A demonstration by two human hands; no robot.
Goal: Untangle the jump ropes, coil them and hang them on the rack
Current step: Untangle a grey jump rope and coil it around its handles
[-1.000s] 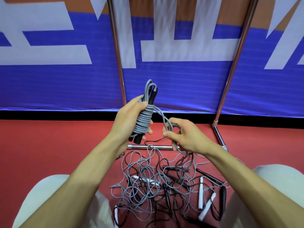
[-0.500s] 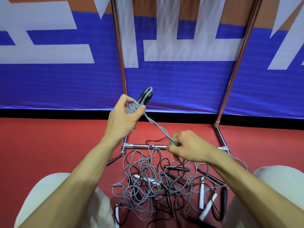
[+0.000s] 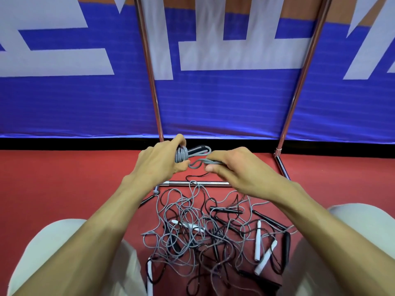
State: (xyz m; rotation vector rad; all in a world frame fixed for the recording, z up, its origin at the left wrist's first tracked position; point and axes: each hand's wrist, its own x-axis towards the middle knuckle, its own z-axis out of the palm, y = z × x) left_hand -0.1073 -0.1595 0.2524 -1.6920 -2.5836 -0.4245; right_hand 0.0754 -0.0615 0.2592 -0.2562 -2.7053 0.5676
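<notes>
Whereas a grey cord ran taut between them half a second ago, the two hands have dropped and drawn close together above the floor. The left hand (image 3: 162,162) grips the tightly wound grey jump-rope bundle (image 3: 181,155), which now lies sideways with its black plastic handle (image 3: 197,149) poking toward the right. The right hand (image 3: 239,170) pinches the slack grey cord tail (image 3: 197,165), which loops loosely just beside the bundle. I judge the winding nearly finished: the tail looks ready to be tucked or knotted, after which this rope can go up on the rack. The rest of the ropes are unsorted.

Behind everything hangs a wide blue vinyl banner with white lettering (image 3: 213,107). Below it spreads the red rubbery sports floor (image 3: 64,178). The tall chrome tube rack (image 3: 149,71) stands against the banner, its low crossbar (image 3: 211,184) near the hands. Pale trouser knees (image 3: 53,242) flank a tangled heap of grey and black jump ropes (image 3: 192,229) on the floor, with slim white handles (image 3: 257,240) at its right edge.
</notes>
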